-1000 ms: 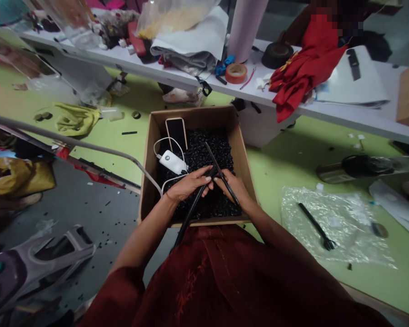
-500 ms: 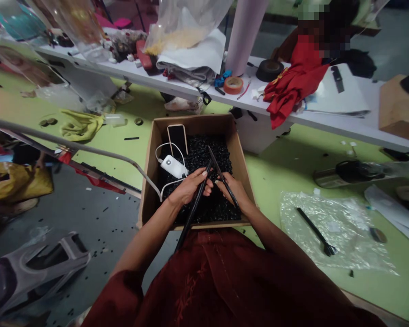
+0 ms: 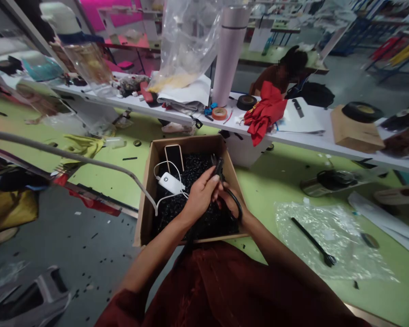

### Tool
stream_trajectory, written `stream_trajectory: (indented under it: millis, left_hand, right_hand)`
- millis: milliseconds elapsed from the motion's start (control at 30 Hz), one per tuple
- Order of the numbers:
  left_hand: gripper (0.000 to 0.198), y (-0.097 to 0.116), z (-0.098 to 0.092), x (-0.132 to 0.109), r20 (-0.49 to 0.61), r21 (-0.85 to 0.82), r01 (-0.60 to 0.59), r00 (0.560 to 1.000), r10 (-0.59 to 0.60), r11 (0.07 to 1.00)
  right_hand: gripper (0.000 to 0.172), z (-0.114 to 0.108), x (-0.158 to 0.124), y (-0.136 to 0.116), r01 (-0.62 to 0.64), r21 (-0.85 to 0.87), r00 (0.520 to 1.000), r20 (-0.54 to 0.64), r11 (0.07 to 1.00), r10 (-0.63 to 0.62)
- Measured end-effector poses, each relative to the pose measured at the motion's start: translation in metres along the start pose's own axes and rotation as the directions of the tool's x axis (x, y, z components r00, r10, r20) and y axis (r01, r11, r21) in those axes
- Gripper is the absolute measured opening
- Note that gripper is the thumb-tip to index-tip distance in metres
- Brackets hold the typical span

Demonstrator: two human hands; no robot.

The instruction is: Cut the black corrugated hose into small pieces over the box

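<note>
Over a cardboard box (image 3: pixel 142 204) full of small black pieces (image 3: pixel 197 165), my two hands are close together. My left hand (image 3: pixel 200 193) pinches a ribbed black strip (image 3: pixel 220 165) near its upper end; its tail hangs below toward my lap. Scissors (image 3: pixel 237 206) with a black handle loop are gripped in my right hand (image 3: pixel 231 200), blades pointing away beside the strip's end. Whether the blades touch the strip I cannot tell. A white power bank (image 3: pixel 170 183) with a white cable and a phone (image 3: pixel 174 158) lie on the pieces at the box's left.
A grey cable (image 3: pixel 88 160) runs in from the left over the box rim. To the right, a plastic bag (image 3: pixel 354 245) lies under a black strip with a frayed end (image 3: pixel 310 240). Across the back runs a shelf (image 3: pixel 231 119) bearing a tall bottle (image 3: pixel 227 59), tape rolls and red cloth (image 3: pixel 264 113).
My view has tilted up, showing more of the room and a person beyond the shelf. My hands have drawn closer together, and the strip and scissors now overlap more.
</note>
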State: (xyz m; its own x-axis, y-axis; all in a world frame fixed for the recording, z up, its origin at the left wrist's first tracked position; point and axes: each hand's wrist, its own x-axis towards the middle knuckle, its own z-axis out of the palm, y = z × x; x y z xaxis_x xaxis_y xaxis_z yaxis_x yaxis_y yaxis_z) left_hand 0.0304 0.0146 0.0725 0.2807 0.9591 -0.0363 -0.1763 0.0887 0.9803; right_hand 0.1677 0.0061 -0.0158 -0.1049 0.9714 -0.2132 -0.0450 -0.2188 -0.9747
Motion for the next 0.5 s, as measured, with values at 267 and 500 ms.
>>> stream_trajectory:
  millis: [267,500]
  left_hand:
    - [0.039,-0.019,-0.002,0.016,-0.357,-0.286,0.049,0.921,-0.154,0.957]
    - [0.041,-0.029,-0.002,0.004,-0.282,-0.359,0.112,0.933,-0.222,0.927]
  right_hand:
    - [0.045,0.020,-0.020,-0.028,0.026,0.219,1.000,0.004,0.975,-0.027]
    - [0.053,0.035,-0.024,-0.036,0.062,0.002,0.997,0.044,0.998,-0.062]
